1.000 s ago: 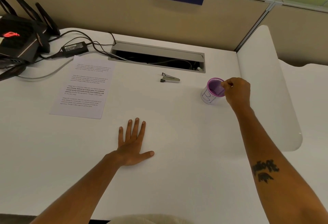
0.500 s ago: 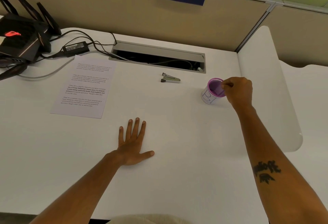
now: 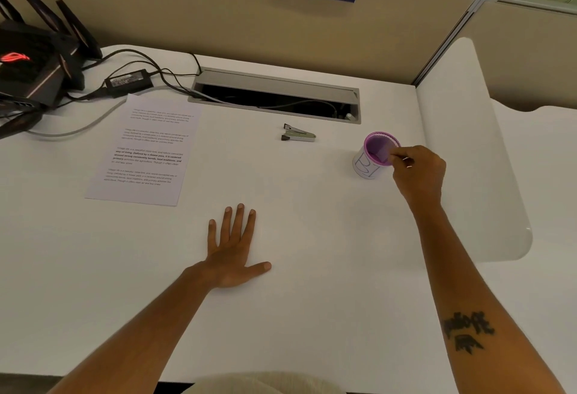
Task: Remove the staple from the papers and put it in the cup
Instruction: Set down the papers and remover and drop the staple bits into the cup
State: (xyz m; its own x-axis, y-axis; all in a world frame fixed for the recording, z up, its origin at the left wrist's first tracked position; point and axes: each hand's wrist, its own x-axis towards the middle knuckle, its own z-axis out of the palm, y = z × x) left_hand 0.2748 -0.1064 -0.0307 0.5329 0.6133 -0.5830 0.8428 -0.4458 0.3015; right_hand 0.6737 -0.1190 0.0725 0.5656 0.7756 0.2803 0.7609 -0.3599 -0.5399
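Observation:
The purple-rimmed white cup (image 3: 368, 165) stands on the desk at the right. My right hand (image 3: 420, 172) hovers at its right rim, with thumb and forefinger pinched together over the opening. The staple is too small to see between the fingertips or in the cup. The printed papers (image 3: 146, 150) lie flat at the left. A metal staple remover (image 3: 298, 136) rests between the papers and the cup. My left hand (image 3: 234, 250) lies palm down on the desk, fingers spread, holding nothing.
A black router (image 3: 28, 62) with antennas, a power adapter (image 3: 128, 81) and cables crowd the back left corner. An open cable tray (image 3: 274, 97) runs along the back edge. A white side panel (image 3: 468, 143) rises just right of the cup.

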